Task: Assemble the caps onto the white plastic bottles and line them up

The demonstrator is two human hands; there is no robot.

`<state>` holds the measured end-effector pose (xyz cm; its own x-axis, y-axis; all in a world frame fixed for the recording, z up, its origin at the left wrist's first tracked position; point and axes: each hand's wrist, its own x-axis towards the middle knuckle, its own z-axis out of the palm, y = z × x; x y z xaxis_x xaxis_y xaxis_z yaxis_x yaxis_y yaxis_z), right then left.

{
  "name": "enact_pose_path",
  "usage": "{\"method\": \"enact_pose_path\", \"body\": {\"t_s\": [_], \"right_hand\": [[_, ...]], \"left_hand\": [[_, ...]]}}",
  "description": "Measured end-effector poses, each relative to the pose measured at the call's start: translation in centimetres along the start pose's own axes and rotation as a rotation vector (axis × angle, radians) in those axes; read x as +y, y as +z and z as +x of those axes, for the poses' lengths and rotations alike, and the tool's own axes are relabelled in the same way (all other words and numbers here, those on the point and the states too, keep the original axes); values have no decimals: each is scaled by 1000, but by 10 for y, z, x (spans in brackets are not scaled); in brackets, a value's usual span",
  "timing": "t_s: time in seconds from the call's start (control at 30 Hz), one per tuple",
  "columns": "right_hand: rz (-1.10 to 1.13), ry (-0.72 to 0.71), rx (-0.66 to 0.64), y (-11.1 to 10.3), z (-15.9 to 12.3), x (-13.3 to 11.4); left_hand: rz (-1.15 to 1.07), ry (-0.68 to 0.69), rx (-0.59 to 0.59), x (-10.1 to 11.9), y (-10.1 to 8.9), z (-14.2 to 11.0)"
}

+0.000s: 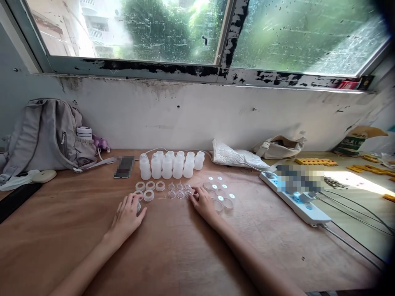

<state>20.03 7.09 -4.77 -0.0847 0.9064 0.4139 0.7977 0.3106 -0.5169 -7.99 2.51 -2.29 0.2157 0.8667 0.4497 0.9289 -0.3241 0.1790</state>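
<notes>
Several small white plastic bottles (170, 164) stand in two rows at the middle of the wooden table (173, 250). In front of them lie white rings (150, 186), small clear funnel-like pieces (180, 193) and clear round caps (220, 193). My left hand (127, 216) rests palm down on the table, its fingers over one ring at the lower left of the ring group. My right hand (203, 201) lies flat too, fingertips touching the clear pieces between the funnels and the caps. Neither hand has anything lifted.
A grey backpack (46, 137) with a white cup leans at the back left, a phone (124, 166) beside it. A white plastic bag (234, 156) and beige pouch (279, 147) lie at the back right. A white power strip (296, 199) with cables runs along the right.
</notes>
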Motion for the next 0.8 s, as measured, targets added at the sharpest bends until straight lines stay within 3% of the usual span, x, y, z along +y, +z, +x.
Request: {"method": "enact_pose_path", "body": {"t_s": [0.13,0.3,0.43,0.53,0.67,0.8], "right_hand": [[-21,-57,-21,1,0,0],[132,-62,-19,-4,-3,-4],[275,-52,-2,-7,-6,-12],[304,-78,-22,-7,-11,-20],[305,-137,-27,-8,-19,-31],[335,-171,46,-12,-25,-36]], "left_hand": [[82,-88,4,-14,4,-11],[-73,-85,53,-13,7,-9],[-245,-32,79,14,-1,2],[-431,-36,7,41,-3,14],[-855,-231,-235,70,5,31],[-1271,-399,-261,86,16,38]]}}
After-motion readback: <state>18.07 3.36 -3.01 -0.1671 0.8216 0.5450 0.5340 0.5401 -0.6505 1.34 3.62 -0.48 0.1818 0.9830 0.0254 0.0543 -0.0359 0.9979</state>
